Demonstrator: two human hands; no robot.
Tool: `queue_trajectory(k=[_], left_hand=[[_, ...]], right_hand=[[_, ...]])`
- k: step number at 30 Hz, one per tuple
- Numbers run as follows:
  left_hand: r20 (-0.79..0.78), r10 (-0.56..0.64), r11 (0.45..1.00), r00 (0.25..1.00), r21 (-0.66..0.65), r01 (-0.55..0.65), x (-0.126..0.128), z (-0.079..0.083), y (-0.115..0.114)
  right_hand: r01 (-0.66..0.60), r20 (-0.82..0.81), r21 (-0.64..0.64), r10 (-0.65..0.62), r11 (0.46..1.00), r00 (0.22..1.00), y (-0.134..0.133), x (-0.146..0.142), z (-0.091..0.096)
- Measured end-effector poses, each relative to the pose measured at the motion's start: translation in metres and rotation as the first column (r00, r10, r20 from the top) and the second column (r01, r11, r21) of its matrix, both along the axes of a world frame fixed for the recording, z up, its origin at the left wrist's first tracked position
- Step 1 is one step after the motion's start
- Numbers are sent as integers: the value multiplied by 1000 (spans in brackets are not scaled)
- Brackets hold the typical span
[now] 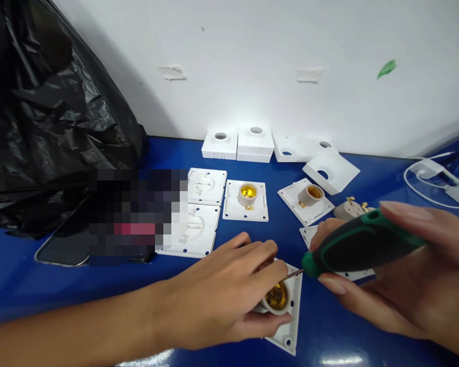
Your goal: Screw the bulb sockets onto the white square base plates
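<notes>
My left hand is closed around a white square lamp-holder plate with a brass-lined socket, pinning it on the blue table. My right hand grips a green and black screwdriver. Its thin shaft points left into the socket beside my left fingers. Behind the screwdriver lies a loose grey socket insert with brass tabs.
More white plates with sockets and bare plates lie mid-table. White square covers line the wall. A black plastic bag fills the left. A phone lies near it. A white cable sits at right.
</notes>
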State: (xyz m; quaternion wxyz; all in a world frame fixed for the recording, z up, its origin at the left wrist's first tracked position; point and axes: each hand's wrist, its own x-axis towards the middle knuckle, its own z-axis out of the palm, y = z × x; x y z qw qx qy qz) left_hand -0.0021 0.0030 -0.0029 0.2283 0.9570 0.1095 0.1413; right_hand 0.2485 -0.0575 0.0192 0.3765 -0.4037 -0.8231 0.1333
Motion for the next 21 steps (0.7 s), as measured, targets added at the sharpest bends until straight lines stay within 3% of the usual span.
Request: queue_trajectory(k=[4,8,15,21], left_hand=[[-6,27,1000,1000,-10,-27,0,1,-2],[-12,38,999,999,-14,-39,-1,2,-5],[-10,3,999,1000,-39,-3,-1,0,0],[34,52,998,998,-31,-51,-1,0,-2]], right_hand=[[-47,-79,83,54,995,995,0,-3,2],[11,-3,186,-11,983,1000,-1,-1,-1],[-14,-37,177,20,984,999,3,-5,3],[14,-56,232,-1,973,998,2,-2,-3]])
